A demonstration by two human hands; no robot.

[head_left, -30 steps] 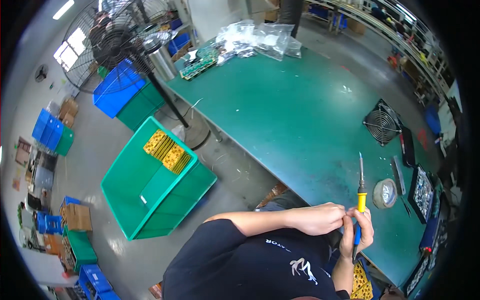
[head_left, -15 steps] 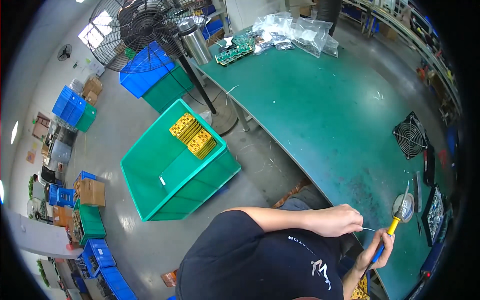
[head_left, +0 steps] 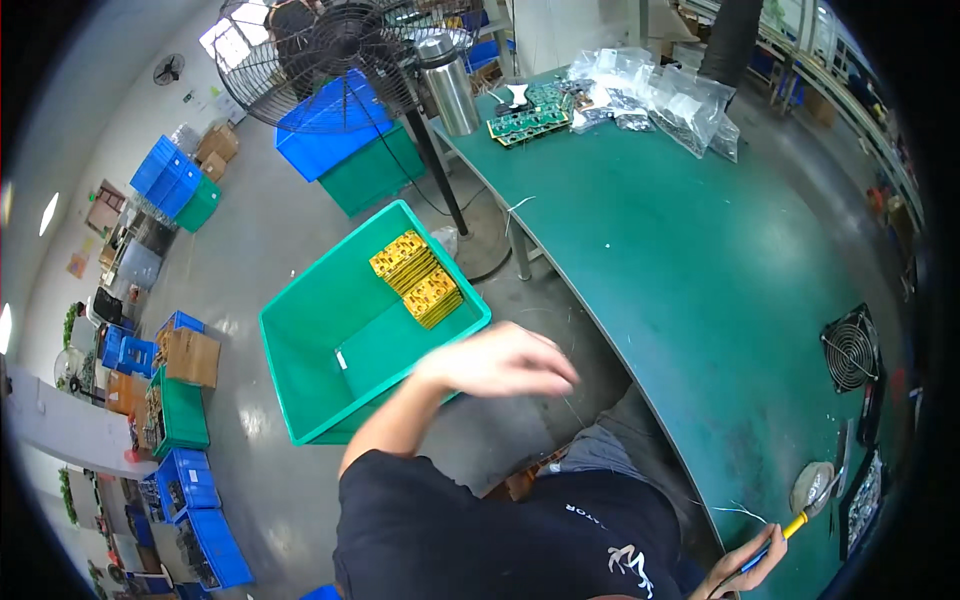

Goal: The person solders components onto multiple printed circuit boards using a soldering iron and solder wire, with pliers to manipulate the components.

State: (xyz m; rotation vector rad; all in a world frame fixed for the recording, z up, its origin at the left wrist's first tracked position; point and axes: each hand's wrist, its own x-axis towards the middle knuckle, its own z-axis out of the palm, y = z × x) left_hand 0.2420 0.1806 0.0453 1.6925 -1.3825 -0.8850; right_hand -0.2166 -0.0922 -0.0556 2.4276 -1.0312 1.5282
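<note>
My left hand (head_left: 500, 361) is in the air between the green bin and the table edge. It is slightly blurred, with fingers stretched toward the right and nothing visible in them. Low at the right, my right hand (head_left: 748, 566) grips a soldering iron (head_left: 795, 525) with a blue handle and yellow collar. The iron's tip points up and right, over a small round dish (head_left: 808, 488). Thin pale wire strands (head_left: 738, 511) stretch by the right fingertips; whether the fingers pinch them cannot be made out.
Several yellow boards (head_left: 430, 297) stand stacked in the green bin (head_left: 375, 402) on the floor. The green table (head_left: 690, 290) bears green circuit boards (head_left: 530, 122), plastic bags (head_left: 690, 105), a steel flask (head_left: 450, 90) and a small black fan (head_left: 850, 348). A large standing fan (head_left: 345, 45) rises behind the bin.
My left hand has left the wire beside my right hand and swung left toward the bin. My right hand still holds the soldering iron. The whole view has shifted.
</note>
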